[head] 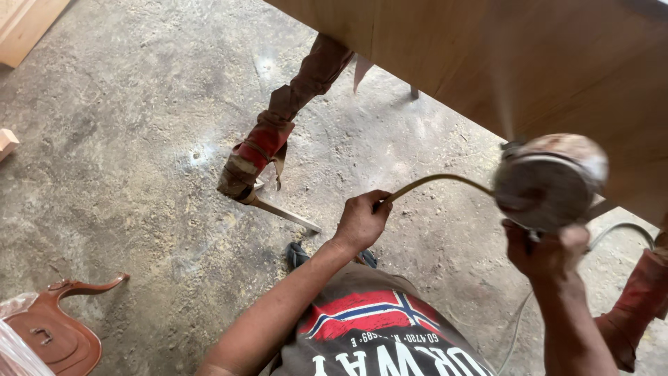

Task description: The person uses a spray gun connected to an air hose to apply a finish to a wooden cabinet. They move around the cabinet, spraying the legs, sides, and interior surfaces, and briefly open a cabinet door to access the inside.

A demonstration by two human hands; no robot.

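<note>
Nearest the camera, the person's dark printed shirt is filling the bottom edge, with both bare forearms reaching up from it. The right hand is closing its fingers around the grip of a spray gun, whose round, paint-stained cup is tilting toward the wooden panel overhead; a thin mist is rising from the nozzle against the wood. The left hand is curling shut on the yellowish hose, which is arching across to the gun. Beyond the hands, a furniture leg wrapped in red and brown tape is standing on the dusty concrete floor. A carved reddish-brown wooden piece is lying at the lower left.
</note>
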